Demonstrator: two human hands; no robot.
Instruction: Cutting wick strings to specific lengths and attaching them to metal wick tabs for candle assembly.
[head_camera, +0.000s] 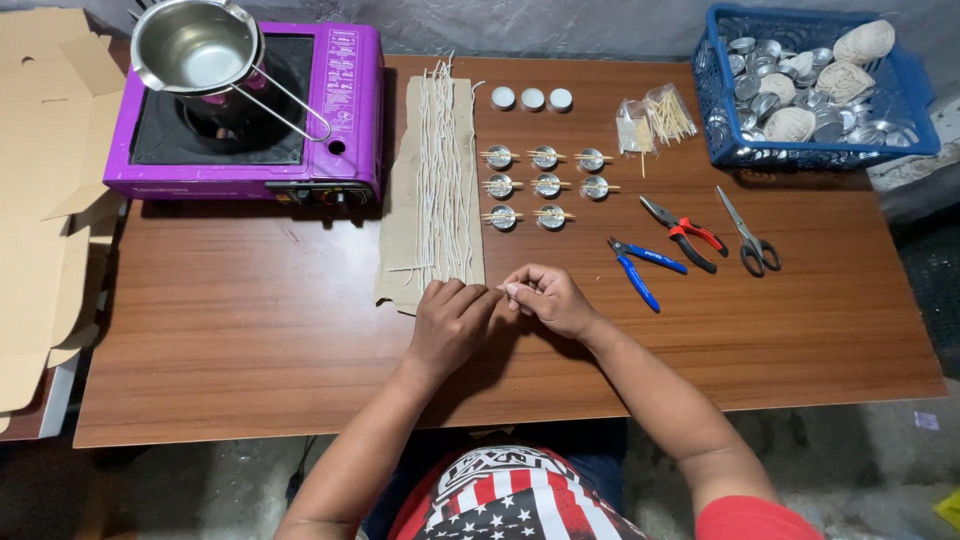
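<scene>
While both hands, the left hand (447, 318) and right hand (545, 297), pinch a thin white wick (500, 289) with closed fingers near the tabletop's (250, 330) front edge, it looks light, limp and best held at its ends.

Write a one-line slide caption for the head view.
Both hands, left hand and right hand, meet at the near end of white wicks on a cloth, beside small metal cups.
</scene>
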